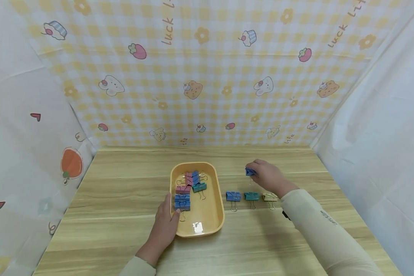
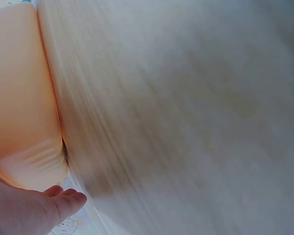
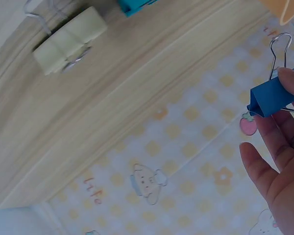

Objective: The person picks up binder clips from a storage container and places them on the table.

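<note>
Right hand (image 1: 270, 177) pinches a blue binder clip (image 3: 272, 97) between thumb and fingers; in head view it sits beyond a row on the wood table (image 1: 124, 207): blue clip (image 1: 233, 196), green clip (image 1: 251, 196), cream clip (image 1: 270, 197), left to right. Left hand (image 1: 164, 227) lies against the yellow tray's (image 1: 205, 207) left side, fingers fairly straight, thumb at rim. Tray holds pink, blue and green clips (image 1: 199, 187). Text: backdrop (image 1: 220, 69) reads "luck" and "life"; right sleeve (image 1: 310, 214) print too small to read. No clip brand legible.
</note>
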`<act>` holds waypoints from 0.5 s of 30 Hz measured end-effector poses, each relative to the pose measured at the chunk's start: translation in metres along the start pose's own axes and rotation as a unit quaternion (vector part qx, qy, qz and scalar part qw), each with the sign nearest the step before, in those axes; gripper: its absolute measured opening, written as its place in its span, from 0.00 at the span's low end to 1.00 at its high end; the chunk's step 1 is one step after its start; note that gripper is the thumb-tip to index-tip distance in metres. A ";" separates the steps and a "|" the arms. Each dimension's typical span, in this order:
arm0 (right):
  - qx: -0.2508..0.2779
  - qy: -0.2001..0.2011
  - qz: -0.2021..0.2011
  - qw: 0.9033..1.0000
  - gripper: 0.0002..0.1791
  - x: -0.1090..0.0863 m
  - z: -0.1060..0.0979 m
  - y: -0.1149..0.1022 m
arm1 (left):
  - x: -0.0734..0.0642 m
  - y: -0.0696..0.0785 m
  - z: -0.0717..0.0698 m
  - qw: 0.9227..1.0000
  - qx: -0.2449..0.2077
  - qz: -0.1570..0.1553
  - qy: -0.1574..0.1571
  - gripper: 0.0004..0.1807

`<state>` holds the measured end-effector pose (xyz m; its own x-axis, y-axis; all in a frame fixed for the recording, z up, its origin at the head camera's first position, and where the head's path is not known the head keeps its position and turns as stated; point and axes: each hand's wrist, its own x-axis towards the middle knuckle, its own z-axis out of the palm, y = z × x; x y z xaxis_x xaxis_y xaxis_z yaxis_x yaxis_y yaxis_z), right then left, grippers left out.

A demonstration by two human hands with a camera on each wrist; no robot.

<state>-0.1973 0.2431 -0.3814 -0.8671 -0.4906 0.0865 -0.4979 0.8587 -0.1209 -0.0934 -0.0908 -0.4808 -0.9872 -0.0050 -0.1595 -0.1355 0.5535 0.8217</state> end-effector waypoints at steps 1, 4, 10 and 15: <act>-0.003 -0.003 0.005 1.000 0.20 -0.001 0.000 0.003 | 0.000 0.000 0.000 1.000 0.000 0.001 0.000 0.37; -0.015 -0.007 0.014 1.000 0.20 -0.005 -0.001 0.010 | 0.000 0.000 0.000 1.000 -0.001 -0.001 -0.003 0.37; -0.034 -0.023 0.036 0.999 0.18 -0.013 -0.002 0.025 | 0.000 0.001 0.000 1.000 0.003 -0.004 -0.003 0.37; -0.039 -0.044 0.053 0.997 0.17 -0.020 0.001 0.040 | 0.000 0.001 0.000 1.000 0.004 -0.005 -0.003 0.37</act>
<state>-0.2001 0.2865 -0.3891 -0.9145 -0.4044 -0.0104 -0.4036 0.9138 -0.0463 -0.0938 -0.0904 -0.4803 -0.9854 -0.0052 -0.1704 -0.1440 0.5603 0.8157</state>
